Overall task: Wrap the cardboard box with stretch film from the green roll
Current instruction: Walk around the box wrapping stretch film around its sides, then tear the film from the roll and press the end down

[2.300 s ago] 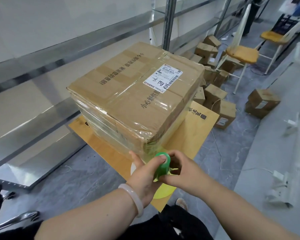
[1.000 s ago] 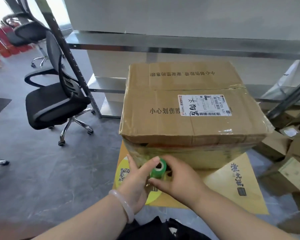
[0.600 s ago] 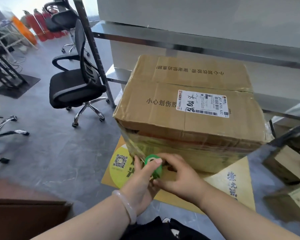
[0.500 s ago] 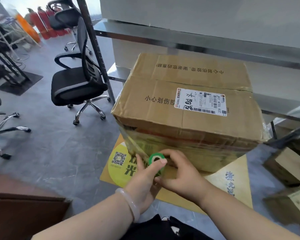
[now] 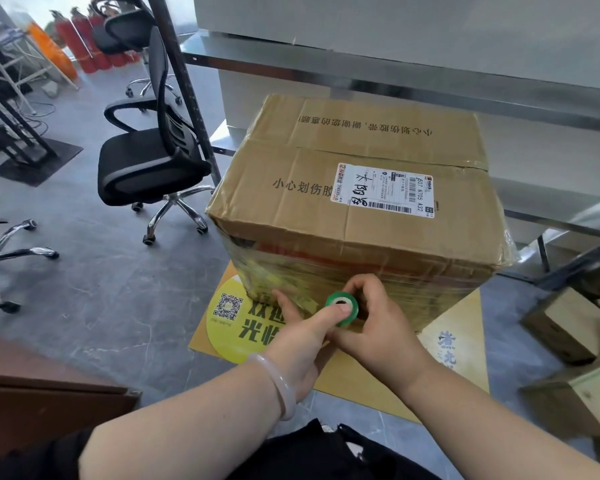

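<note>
A large cardboard box with a white shipping label stands on a yellow floor mat. Clear stretch film bands its lower sides. The small green roll is held upright against the box's near face, low down. My left hand holds the roll, its thumb on the roll's top rim and a finger stretched along the film. My right hand grips the roll from the right, fingers curled round it. The roll's lower part is hidden by both hands.
A black office chair stands left of the box beside a metal shelf post. Steel shelving runs behind the box. Small cardboard boxes lie at the right. A brown board sits at the lower left. Red extinguishers stand far left.
I have walked round the box from its right corner to this long face, both hands carrying the green roll along the box's side. In the last half second the roll slid slightly right.
</note>
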